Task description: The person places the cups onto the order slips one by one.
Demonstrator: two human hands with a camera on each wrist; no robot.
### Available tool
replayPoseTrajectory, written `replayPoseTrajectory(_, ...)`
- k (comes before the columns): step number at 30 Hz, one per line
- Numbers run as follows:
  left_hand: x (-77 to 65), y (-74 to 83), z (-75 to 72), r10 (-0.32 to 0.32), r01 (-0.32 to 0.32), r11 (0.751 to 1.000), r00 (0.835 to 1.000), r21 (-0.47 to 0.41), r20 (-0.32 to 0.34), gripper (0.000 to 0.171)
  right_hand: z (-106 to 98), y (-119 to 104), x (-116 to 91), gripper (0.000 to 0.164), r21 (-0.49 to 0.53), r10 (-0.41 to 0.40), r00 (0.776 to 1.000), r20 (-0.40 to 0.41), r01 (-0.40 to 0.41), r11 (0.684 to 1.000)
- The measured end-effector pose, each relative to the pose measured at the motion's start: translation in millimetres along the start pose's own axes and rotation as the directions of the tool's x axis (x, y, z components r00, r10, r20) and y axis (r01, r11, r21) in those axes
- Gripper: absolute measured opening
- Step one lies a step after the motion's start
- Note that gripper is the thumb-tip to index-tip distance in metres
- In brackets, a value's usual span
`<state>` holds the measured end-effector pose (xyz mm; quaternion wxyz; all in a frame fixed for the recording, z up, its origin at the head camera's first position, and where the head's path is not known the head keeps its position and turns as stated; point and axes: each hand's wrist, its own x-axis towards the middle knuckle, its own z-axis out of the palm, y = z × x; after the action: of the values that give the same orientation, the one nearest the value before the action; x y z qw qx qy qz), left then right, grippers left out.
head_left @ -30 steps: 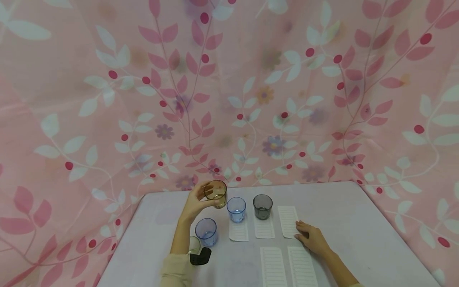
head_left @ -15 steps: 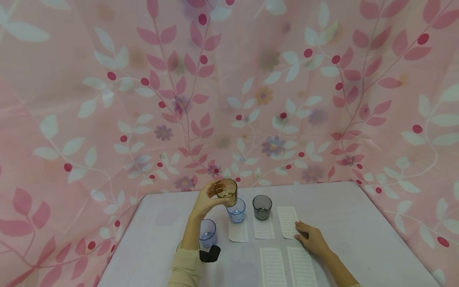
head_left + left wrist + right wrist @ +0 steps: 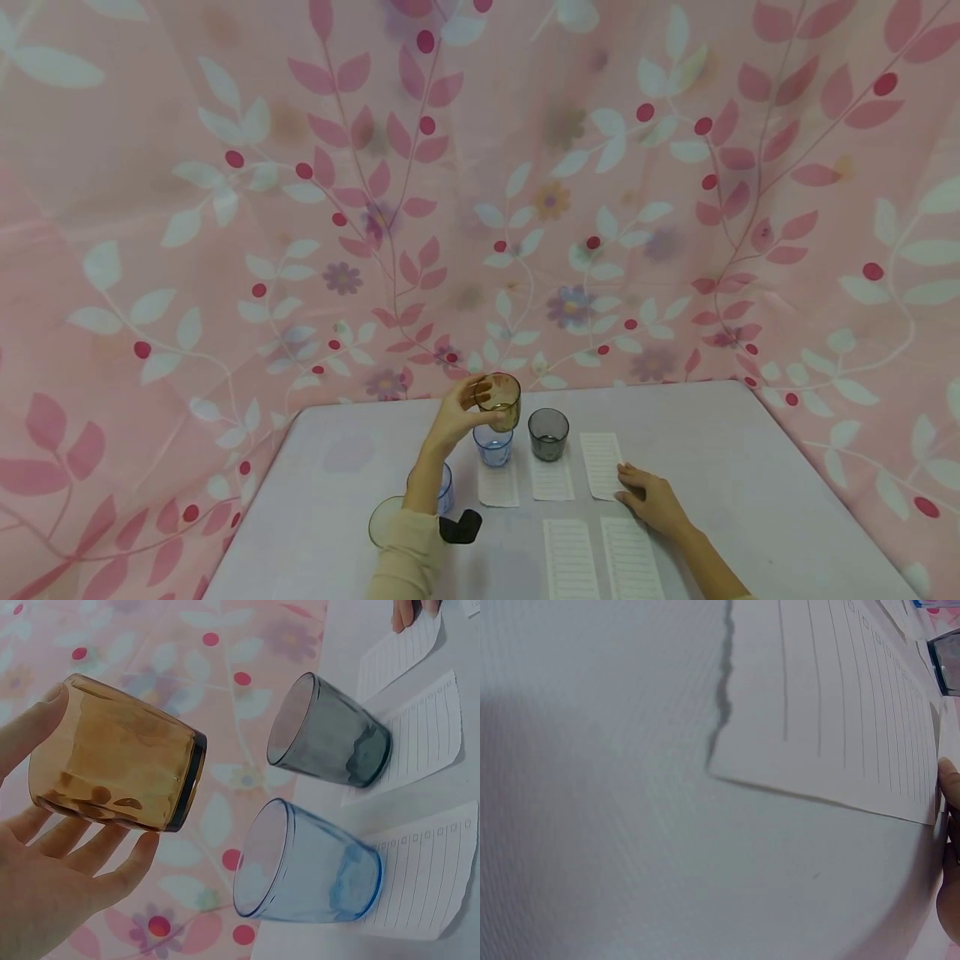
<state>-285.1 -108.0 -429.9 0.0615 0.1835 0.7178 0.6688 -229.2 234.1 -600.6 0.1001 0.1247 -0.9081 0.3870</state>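
Observation:
In the head view my left hand [image 3: 452,423] grips an amber glass [image 3: 506,407], raised above the table and overlapping the rim of a blue glass [image 3: 493,452]. Thumb and fingers wrap its sides in the left wrist view, where the amber glass [image 3: 120,757] has its base pointing right. The blue glass and a grey glass [image 3: 549,437] each stand upright at the far end of a lined paper slip. My right hand [image 3: 654,502] rests with relaxed fingers at the right edge of another lined slip [image 3: 600,468].
Partly behind my left forearm stand a second blue glass [image 3: 446,490] and a pale greenish glass [image 3: 385,521]. Two more lined slips [image 3: 572,562] lie nearer the front of the white table [image 3: 765,483]. A pink floral cloth [image 3: 480,208] hangs behind the table.
My left hand has carried the amber glass to the right, from left of the upright blue glass to over its rim. The right hand has stayed in place.

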Motion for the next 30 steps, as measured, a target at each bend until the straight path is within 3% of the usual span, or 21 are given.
replayPoseTrajectory(3, 4.4, -0.1, 6.4, 0.000, 0.000, 1.000, 1.000, -0.015, 0.014, 0.073, 0, 1, 0, 0.038, 0.009, 0.011, 1.000, 0.006, -0.011, 1.000)
replayPoseTrajectory(10, 26.1, -29.8, 18.8, 0.016, -0.016, 1.000, 1.000, -0.024, -0.013, 0.072, -1, 0, 1, 0.038, 0.026, 0.024, 1.000, 0.006, -0.024, 0.999)
replayPoseTrajectory(15, 34.6, -30.3, 32.1, 0.005, -0.005, 1.000, 1.000, -0.009, -0.014, 0.073, -1, -2, 0, 0.037, 0.029, 0.010, 1.000, 0.008, -0.010, 1.000)
replayPoseTrajectory(30, 51.8, -37.8, 75.0, -0.013, 0.013, 0.997, 1.000, -0.082, 0.005, 0.075, 1, 0, 0, 0.036, 0.004, -0.021, 1.000, -0.018, 0.021, 1.000)
